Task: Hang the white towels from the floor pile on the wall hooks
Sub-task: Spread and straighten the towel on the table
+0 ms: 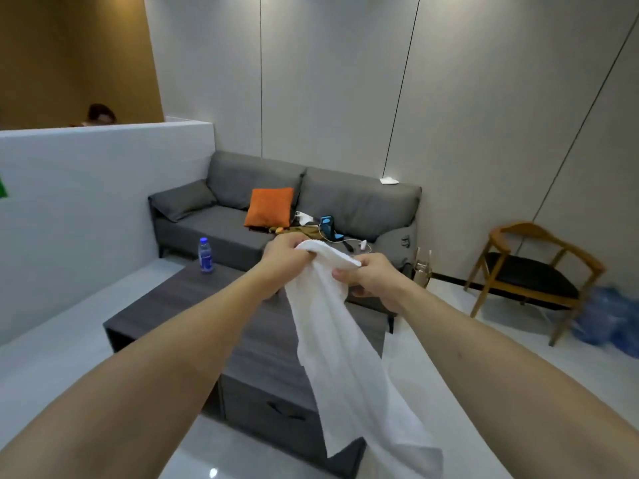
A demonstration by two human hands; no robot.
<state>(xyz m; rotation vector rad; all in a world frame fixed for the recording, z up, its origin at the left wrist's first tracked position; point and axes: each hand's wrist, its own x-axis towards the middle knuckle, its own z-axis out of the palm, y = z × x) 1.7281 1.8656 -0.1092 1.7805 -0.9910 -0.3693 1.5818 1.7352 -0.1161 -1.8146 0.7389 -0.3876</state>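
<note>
- Left hand (288, 255) grips one end of the white terry-cloth towel (340, 347), fingers curled round the bunched top edge.
- Right hand (368, 276) pinches the same top edge just beside the left hand, thumb on top, fingers curled under the cloth.
- A short stretch of towel edge spans between the two grips; the rest hangs loose below them, drooping down and toward the camera.
- Both arms extended forward, towel held up in the air, clear of the floor.
- Below the grip: dark grey wood-grain coffee table (179, 307); the hanging cloth covers part of its top in view.
- Left of the grip, on the table's far corner: clear plastic water bottle with blue cap and label (205, 254), upright.
- Behind the grip: grey fabric sofa (349, 198) with an orange square cushion (269, 206) and small clutter on the seat, too small to tell apart.
- Right of the grip, well apart: wooden armchair with black seat (529, 276) against the pale panelled wall (345, 81).
</note>
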